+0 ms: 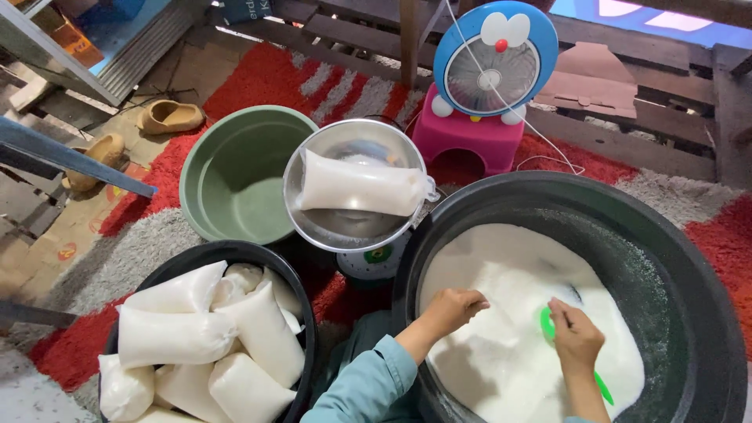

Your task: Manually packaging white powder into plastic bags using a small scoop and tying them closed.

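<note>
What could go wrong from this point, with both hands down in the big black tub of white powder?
The filled bag lies across the metal scale bowl with one end reaching the rim; it might slide off. The right hand grips a green scoop half buried in the white powder, while the left hand rests on it, so powder could spill over the black tub rim onto the rug. The small fan nearby might blow powder about.

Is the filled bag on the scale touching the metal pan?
Touching: the head view shows the filled bag lying flat inside the metal pan, resting on its bottom.
</note>
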